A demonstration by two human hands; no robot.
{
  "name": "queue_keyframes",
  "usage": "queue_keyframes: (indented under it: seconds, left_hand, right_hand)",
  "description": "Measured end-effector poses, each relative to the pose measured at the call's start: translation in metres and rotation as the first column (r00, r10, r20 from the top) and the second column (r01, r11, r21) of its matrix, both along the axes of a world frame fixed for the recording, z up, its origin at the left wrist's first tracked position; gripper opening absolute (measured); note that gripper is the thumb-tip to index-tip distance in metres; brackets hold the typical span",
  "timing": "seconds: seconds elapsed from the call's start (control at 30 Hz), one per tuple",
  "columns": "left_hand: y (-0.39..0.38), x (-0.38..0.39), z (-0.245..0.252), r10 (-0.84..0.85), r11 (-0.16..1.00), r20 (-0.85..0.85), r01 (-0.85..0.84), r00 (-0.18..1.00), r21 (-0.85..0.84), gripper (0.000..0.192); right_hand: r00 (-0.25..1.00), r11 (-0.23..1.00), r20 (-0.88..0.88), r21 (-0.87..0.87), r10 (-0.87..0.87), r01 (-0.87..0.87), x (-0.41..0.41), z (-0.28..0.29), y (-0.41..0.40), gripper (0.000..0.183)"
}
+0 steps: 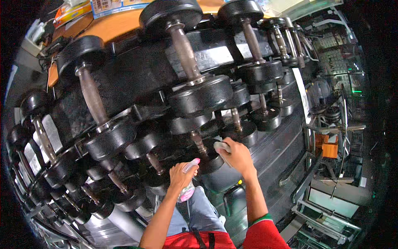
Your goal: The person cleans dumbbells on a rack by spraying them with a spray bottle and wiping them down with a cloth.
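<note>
A clear spray bottle (187,193) with pink at its head and base is gripped in my left hand (179,176), low in front of the dumbbell rack. My right hand (238,157) holds a bunched pale cloth (221,147), part of it hidden by the fingers. The cloth is beside a black round-headed dumbbell (212,164) on the lower tier; whether they touch, I cannot tell. Just beyond my right hand is another lower-tier dumbbell (245,132). On the upper tier, a large dumbbell with a worn metal handle (186,53) lies farther up in front of me.
More dumbbells (93,96) line both tiers to the left and right. Behind the rack is an orange-brown wooden surface (121,26) with boxes. A dark padded bench (234,199) stands by my legs. Metal gym frames (329,218) and an orange box (329,150) are at the right.
</note>
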State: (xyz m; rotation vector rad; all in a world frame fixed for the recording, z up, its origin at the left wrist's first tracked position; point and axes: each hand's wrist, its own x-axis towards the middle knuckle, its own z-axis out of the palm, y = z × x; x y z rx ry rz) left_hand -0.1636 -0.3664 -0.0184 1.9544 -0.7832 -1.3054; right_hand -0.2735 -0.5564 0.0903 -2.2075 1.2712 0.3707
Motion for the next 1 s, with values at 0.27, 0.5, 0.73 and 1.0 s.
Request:
queue_keyframes:
  seconds: [0.27, 0.5, 0.73, 1.0]
  left_hand:
    - [0.015, -0.001, 0.020, -0.011, 0.985, 0.118, 0.031, 0.993, -0.172, 0.030]
    - [0.028, 0.003, 0.007, 0.074, 0.955, 0.099, -0.042, 0.992, -0.295, 0.024]
    - [0.036, 0.002, 0.022, 0.182, 0.946, 0.353, -0.066, 0.918, -0.316, 0.018]
    - [0.033, -0.014, 0.003, 0.151, 0.973, 0.647, 0.003, 0.747, -0.230, 0.021]
  right_hand:
    - [0.789, 0.830, -0.263, 0.112, 0.555, -0.546, 0.009, -0.105, -0.045, 0.027]
    - [0.640, 0.683, -0.318, 0.035, 0.699, -0.729, 0.027, -0.188, -0.042, 0.022]
    - [0.605, 0.678, -0.309, 0.274, 0.734, -0.682, 0.024, -0.115, -0.061, 0.039]
    - [0.714, 0.740, -0.197, 0.215, 0.672, -0.638, 0.015, -0.148, -0.066, 0.038]
